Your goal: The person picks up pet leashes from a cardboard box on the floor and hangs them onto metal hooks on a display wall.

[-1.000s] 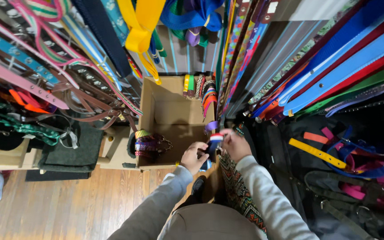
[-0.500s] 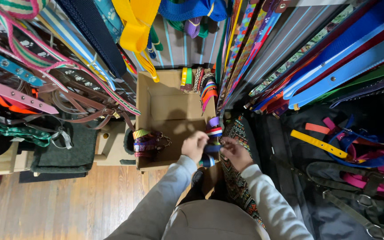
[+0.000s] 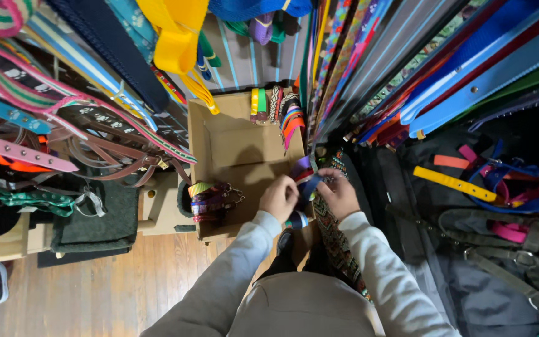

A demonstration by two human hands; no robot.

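Hands (image 3: 310,196) lower now; cardboard box (image 3: 232,156) holding collars (image 3: 210,201).

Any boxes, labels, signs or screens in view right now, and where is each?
Cardboard box: open, brown, rectangular, straight ahead under the hanging straps, coloured collars along its far and left edges.
Left hand and right hand: at the box's near right corner, handling a blue and purple strap.
Labels, signs, screens: none I can make out.

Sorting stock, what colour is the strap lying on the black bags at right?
Yellow strap, head view.
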